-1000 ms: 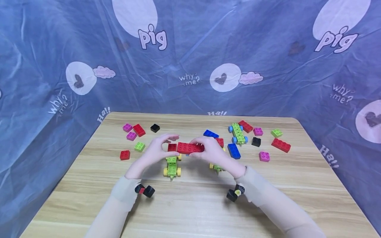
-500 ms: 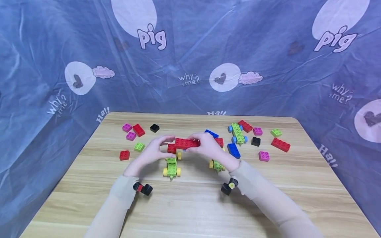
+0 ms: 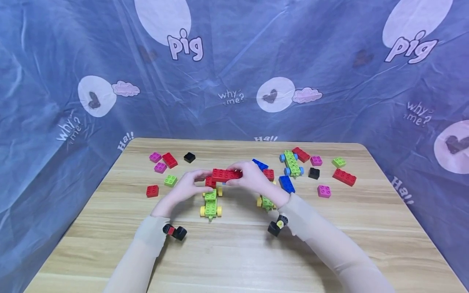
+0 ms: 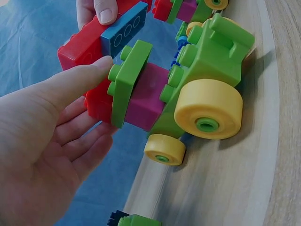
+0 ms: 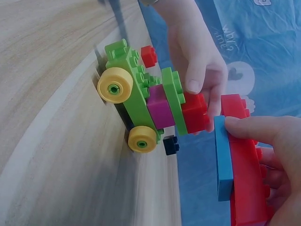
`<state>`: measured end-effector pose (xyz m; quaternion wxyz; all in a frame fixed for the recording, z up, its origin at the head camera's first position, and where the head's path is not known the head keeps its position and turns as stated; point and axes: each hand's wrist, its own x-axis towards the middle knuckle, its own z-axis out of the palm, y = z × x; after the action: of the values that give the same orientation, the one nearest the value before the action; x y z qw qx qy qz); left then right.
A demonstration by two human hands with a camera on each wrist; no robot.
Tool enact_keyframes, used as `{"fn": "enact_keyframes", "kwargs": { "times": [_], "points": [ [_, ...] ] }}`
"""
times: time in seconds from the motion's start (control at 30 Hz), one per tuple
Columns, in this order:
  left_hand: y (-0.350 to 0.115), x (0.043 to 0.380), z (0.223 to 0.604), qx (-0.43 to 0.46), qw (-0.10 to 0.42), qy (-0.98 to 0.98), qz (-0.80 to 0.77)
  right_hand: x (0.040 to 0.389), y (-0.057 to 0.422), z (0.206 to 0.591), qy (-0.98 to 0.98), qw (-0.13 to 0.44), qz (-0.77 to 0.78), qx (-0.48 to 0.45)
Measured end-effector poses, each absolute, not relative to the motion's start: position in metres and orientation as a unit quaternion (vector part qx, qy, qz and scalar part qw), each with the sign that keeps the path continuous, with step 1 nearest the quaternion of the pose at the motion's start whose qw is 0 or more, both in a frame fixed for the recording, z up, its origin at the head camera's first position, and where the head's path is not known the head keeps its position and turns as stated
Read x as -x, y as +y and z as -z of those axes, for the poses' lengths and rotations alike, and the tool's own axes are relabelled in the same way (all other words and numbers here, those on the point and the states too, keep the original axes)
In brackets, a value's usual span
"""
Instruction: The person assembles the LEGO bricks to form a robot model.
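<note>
Presently grasping a long red plastic brick (image 3: 224, 175), studded on top, with the curled fingers of the right hand (image 3: 250, 178), thumb pressed on a blue plastic brick (image 5: 224, 160) joined underneath. Held up over the middle of the light wood-grain desk (image 3: 234, 252), just beside a stacked toy vehicle (image 3: 210, 203). Curved round a short red plastic brick (image 3: 210, 181) at the top of that stack: thumb and fingers of the left hand (image 3: 183, 189); cannot tell how firmly. Below that, in order: a lime-green studded block (image 4: 131, 84), a magenta block (image 4: 147, 96), a lime-green base with round yellow wheels (image 4: 207, 110), green-hubbed, upright on the desk.

Counting vehicles: three, including a second yellow-wheeled one (image 3: 266, 202), partly hidden by the right hand and likewise stacked, and a lime-green one with blue wheels (image 3: 292, 163) toward the far right corner. Counting loose pieces, scattered toward the far edge and both far corners: four magenta bricks (image 3: 160, 167), four red bricks (image 3: 344, 177), two lime-green bricks (image 3: 170, 180), two black bricks (image 3: 189, 157), two blue pieces (image 3: 286, 184).
</note>
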<state>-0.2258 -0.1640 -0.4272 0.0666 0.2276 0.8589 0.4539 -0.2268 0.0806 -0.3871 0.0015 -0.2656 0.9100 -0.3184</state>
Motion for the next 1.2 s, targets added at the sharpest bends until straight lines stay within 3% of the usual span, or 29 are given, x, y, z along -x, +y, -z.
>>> {"fn": "enact_keyframes", "kwargs": {
  "times": [1.2],
  "points": [
    [-0.158,0.229,0.440,-0.237,0.093,0.826,-0.504,0.224,0.070,0.386,0.913,-0.002,0.301,0.275]
  ]
}}
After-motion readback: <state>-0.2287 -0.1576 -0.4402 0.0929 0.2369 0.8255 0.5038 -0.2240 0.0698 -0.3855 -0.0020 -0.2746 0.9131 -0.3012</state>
